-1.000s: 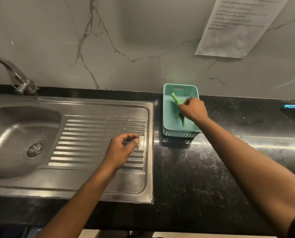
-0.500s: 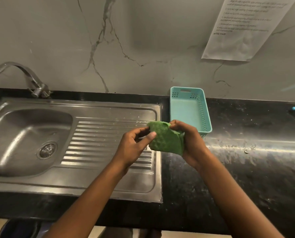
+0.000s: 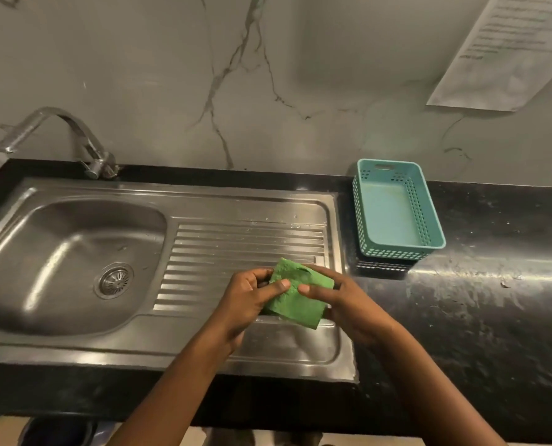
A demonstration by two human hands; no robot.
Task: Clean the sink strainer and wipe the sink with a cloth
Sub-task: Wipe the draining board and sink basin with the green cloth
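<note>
Both hands, left hand (image 3: 248, 296) and right hand (image 3: 348, 300), pinch a green cloth (image 3: 295, 299) above the steel sink's (image 3: 75, 320) ribbed drainboard (image 3: 236, 249); strainer (image 3: 114, 280) sits in the basin, teal basket (image 3: 427, 220) on black counter (image 3: 477, 333)

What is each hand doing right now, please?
Left hand: closed, thumb and fingers pinching the green cloth.
Right hand: closed, also holding the green cloth.

Left grip (image 3: 248, 299), right grip (image 3: 348, 305), both pinching cloth (image 3: 297, 305)
</note>
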